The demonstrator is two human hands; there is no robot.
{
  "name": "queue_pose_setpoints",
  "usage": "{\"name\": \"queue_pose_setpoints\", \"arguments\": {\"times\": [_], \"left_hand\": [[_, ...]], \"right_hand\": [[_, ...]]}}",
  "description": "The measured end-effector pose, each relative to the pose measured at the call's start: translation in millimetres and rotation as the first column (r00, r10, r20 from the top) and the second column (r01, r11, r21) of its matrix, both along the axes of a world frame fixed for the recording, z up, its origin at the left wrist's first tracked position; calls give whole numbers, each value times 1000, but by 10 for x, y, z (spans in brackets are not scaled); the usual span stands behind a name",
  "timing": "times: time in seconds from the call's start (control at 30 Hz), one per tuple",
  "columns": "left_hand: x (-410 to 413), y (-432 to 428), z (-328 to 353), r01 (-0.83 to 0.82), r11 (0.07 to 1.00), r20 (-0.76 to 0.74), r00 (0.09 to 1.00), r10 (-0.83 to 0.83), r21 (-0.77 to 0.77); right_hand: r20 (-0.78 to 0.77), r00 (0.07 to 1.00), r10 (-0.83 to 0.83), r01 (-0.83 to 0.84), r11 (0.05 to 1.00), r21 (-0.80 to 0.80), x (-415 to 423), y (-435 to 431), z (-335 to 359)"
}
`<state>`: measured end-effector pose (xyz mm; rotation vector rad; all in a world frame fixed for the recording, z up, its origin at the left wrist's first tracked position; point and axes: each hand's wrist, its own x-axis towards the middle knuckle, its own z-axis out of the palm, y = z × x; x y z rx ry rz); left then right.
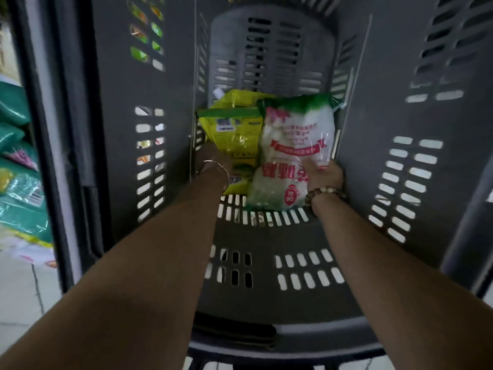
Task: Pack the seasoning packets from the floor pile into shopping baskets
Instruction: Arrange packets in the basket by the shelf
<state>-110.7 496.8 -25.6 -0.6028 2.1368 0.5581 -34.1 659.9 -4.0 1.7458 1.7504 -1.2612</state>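
While the white packet (296,140) and the yellow packet (236,134) are lying touching, side by side, deep in the grey basket (262,240), the right hand (324,174) is gripping the white one, thumb on its face. The left hand (213,159) is touching the yellow one, its fingers hidden, so its grip is unclear.

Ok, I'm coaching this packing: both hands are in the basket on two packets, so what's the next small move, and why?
Probably release and lift both hands out. The yellow packet and white packet already sit side by side on the basket floor; the right hand pinches the white one, the left hand touches the yellow. More packets lie outside.
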Motion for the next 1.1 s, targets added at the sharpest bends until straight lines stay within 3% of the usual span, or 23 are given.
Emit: {"name": "queue_pose_setpoints", "arguments": {"times": [0.07, 0.13, 0.2, 0.27, 0.33, 0.4, 0.5, 0.7, 0.87, 1.0, 1.1], "left_hand": [[16, -4, -11, -141, 989, -23, 990, 141, -33], [90, 5, 84, -294, 955, -163, 942, 295, 31], [221, 25, 237, -161, 986, -409, 897, 166, 48], [311, 56, 318, 87, 993, -526, 843, -113, -75], [313, 59, 251, 350, 916, -460, 792, -402, -198], [291, 32, 95, 578, 773, -269, 726, -633, -261], [182, 21, -111, 697, 690, 0, 704, -711, -195], [-45, 5, -244, 756, 649, 151, 653, -742, -80], [-114, -17, -164, 724, 689, 128, 688, -715, -42], [-171, 55, 34, 683, 729, 155, 725, -671, -37], [-212, 176, 328, 522, 852, 108, 847, -521, 20]], "right_hand": [[95, 992, 81, -90, 991, 97, -2, -12, -24], [57, 971, 231, -238, 940, 246, -28, -65, 56], [28, 878, 479, -442, 786, 432, -43, -151, 174], [105, 722, 684, -654, 624, 427, -75, -192, 225], [230, 469, 853, -876, 414, 249, -103, -168, 175], [294, 268, 917, -963, 258, 75, -91, -90, 47], [277, 179, 944, -980, 196, -35, -84, 3, -147], [299, 131, 945, -988, 149, -40, -109, -77, -331], [296, 134, 946, -985, 159, -63, -151, -83, -261], [272, 205, 940, -971, 230, -62, -221, -71, -123], [261, 319, 911, -940, 339, -36, -266, -115, 25]]}}
